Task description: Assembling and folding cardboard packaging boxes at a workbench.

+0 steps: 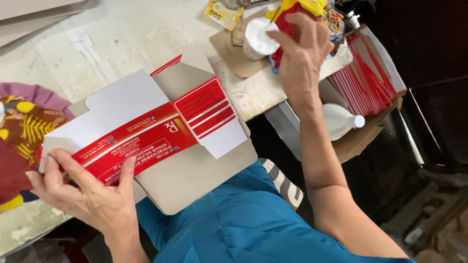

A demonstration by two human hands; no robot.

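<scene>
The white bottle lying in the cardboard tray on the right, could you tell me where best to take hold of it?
Grip the white bottle round its narrow neck, just behind the cap, coming from above. It lies on its side with the cap end pointing right and exposed, while the right forearm covers its body.

Left hand (87, 195) pressed flat, fingers spread; right hand (302, 48) extended, apparently pinching.

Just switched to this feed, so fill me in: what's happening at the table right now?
A person is working on a flat red-and-white carton lying on the table. The left hand presses down on one end of it. The right hand reaches over a small white pot at the table's far side; whether it holds anything is unclear. A stack of similar cartons and a white bottle sit further right.
</scene>
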